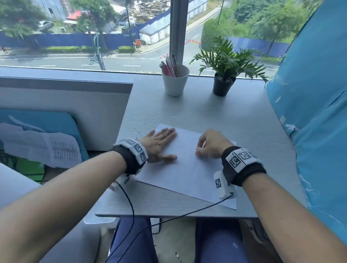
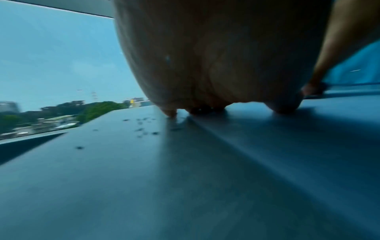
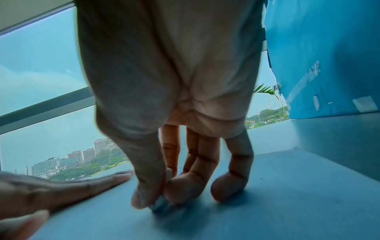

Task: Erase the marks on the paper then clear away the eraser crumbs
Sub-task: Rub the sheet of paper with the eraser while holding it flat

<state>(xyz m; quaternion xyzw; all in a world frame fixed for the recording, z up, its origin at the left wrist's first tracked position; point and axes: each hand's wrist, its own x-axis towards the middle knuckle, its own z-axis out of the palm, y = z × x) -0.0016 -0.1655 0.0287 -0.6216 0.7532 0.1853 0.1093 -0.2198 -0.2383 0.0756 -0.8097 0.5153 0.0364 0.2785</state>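
Observation:
A white sheet of paper lies askew on the grey desk. My left hand lies flat, fingers straight, on the sheet's left part. My right hand pinches a small white eraser between thumb and fingers. In the right wrist view the eraser touches the paper under the right hand. Dark eraser crumbs lie on the desk just left of the sheet, and the crumbs show beside my left hand. I see no marks on the sheet.
A white cup with several pens and a potted plant stand at the desk's far edge by the window. A blue covered panel borders the desk on the right. A low partition borders the left.

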